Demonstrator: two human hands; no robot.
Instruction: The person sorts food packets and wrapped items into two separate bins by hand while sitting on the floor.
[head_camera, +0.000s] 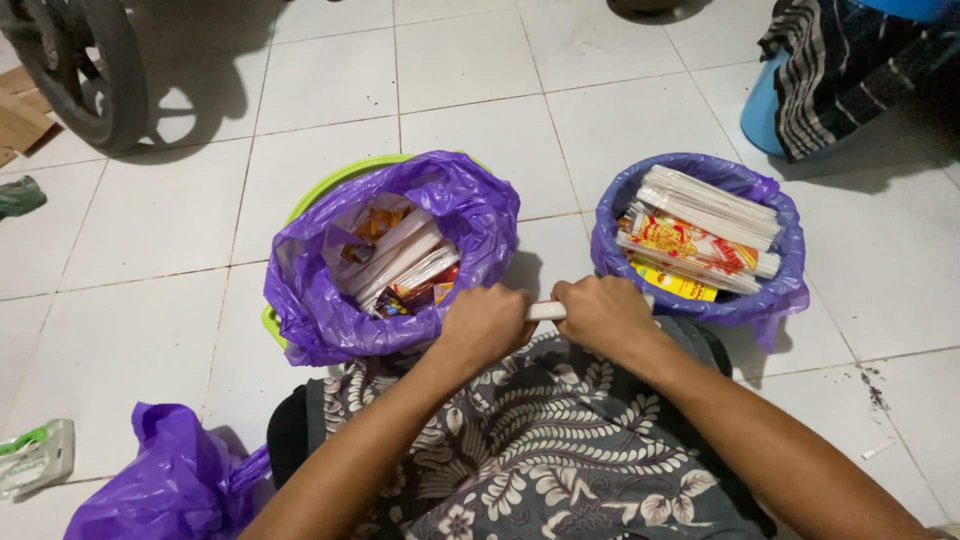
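Observation:
My left hand (487, 323) and my right hand (602, 312) are closed side by side on one thin white paper packet (545, 311), held over my lap on a patterned grey cloth (540, 440). Just beyond the left hand stands a green tub (330, 185) lined with a purple plastic bag (470, 205), holding white and orange packets (400, 262). Past the right hand is a second purple-lined container (770, 290), packed with stacked white packets and red-and-yellow printed ones (700, 240).
A loose purple bag (165, 480) lies at the lower left next to a crumpled white-green wrapper (35, 455). A black wheel (90, 65) stands at the top left. A blue bucket draped with striped cloth (840, 75) is at the top right. White floor tiles surround everything.

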